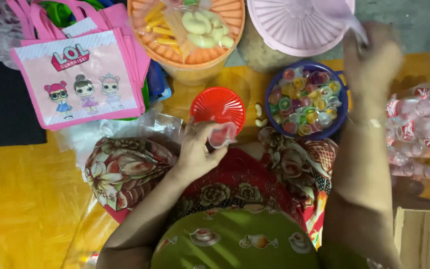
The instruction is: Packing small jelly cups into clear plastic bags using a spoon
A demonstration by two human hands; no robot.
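My left hand (197, 152) rests over my lap and holds a small clear plastic bag (223, 134) just in front of a red ribbed lid (218, 105). My right hand (373, 62) is raised and blurred by the pink lid (299, 22) of a large clear jar, pinching a thin piece of clear plastic (357, 27). Between the hands sits a blue bowl (342, 107) full of small coloured jelly cups (304, 102). Two loose cashew-shaped snacks (260, 117) lie beside the bowl.
An orange basket-lidded container (190, 62) carries bagged yellow and pale snacks. Pink cartoon tote bags (83, 74) lie at the left on a yellow mat (23, 199). Small clear bottles with red labels (416, 129) are stacked at the right, and a cardboard box (424, 239) stands at the lower right.
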